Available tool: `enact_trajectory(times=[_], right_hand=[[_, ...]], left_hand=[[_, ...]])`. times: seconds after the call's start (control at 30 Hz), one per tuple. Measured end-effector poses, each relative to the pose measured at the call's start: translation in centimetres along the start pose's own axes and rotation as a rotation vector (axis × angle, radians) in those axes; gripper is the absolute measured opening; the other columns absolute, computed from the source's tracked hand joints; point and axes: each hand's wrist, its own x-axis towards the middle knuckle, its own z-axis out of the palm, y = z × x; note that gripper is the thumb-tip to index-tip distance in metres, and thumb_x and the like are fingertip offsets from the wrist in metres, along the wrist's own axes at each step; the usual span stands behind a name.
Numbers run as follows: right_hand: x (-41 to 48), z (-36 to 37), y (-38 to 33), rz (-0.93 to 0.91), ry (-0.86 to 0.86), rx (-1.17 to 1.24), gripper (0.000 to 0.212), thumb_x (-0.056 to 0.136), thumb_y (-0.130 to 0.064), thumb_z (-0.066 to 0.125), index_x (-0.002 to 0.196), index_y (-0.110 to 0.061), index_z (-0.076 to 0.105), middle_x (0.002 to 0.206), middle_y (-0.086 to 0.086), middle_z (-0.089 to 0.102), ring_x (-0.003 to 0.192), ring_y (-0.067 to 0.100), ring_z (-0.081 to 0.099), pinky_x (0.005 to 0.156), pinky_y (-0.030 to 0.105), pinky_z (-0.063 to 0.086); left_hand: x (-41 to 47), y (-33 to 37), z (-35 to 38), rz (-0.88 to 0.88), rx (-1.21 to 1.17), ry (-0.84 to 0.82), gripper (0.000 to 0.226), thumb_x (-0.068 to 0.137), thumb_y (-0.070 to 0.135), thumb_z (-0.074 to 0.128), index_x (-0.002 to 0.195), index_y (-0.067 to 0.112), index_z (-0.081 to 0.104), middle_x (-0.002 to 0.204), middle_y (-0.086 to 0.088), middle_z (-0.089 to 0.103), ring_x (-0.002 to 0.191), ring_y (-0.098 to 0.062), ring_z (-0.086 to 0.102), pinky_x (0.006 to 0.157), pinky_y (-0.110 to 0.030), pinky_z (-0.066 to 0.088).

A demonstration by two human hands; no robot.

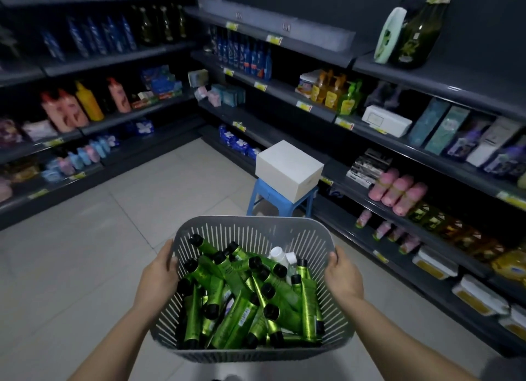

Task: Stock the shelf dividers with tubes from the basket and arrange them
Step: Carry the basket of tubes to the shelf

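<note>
While the basket point(250, 229) is being gripped at its rims by the left hand point(158, 275) and right hand point(344, 278), green tubes point(236, 309) are being carried heaped inside. A spill is likely being risked by any tilt.

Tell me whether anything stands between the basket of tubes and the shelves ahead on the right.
Yes. A blue stool carrying a white box stands on the floor directly beyond the basket, against the right-hand shelves. The left hand and right hand grip its sides. Which shelf is to be stocked, I cannot tell.
</note>
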Motion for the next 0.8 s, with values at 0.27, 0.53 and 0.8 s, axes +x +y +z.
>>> enact_trajectory(times=[0.27, 0.53, 0.8], right_hand=[[13.0, 0.3, -7.0, 0.001, -0.013, 0.016, 0.036, 0.103, -0.029, 0.027, 0.133, -0.019, 0.046, 0.112, 0.015, 0.062, 0.1, 0.035, 0.057, 0.076, 0.033, 0.039], [25.0, 2.5, -12.5, 0.08, 0.054, 0.044, 0.03, 0.102, -0.028, 0.028, 0.12, -0.016, 0.049, 0.087, 0.007, 0.056, 0.078, 0.028, 0.052, 0.066, 0.034, 0.038], [35.7, 3.3, -16.5, 0.143, 0.091, 0.11, 0.028, 0.102, -0.027, 0.03, 0.117, -0.014, 0.051, 0.089, 0.012, 0.06, 0.084, 0.034, 0.056, 0.068, 0.037, 0.039]], left_hand=[[14.4, 5.4, 1.9, 0.021, -0.02, 0.009, 0.042, 0.1, 0.016, 0.042, 0.142, 0.019, 0.041, 0.126, -0.016, 0.061, 0.112, -0.035, 0.057, 0.089, -0.036, 0.043], [30.3, 10.3, 3.6, 0.088, -0.012, -0.075, 0.044, 0.1, 0.016, 0.04, 0.144, 0.016, 0.037, 0.128, -0.018, 0.059, 0.115, -0.036, 0.056, 0.088, -0.035, 0.042], [44.0, 15.6, 6.1, 0.164, 0.008, -0.129, 0.039, 0.099, 0.016, 0.042, 0.138, 0.018, 0.044, 0.117, -0.016, 0.064, 0.107, -0.037, 0.059, 0.083, -0.037, 0.043]])
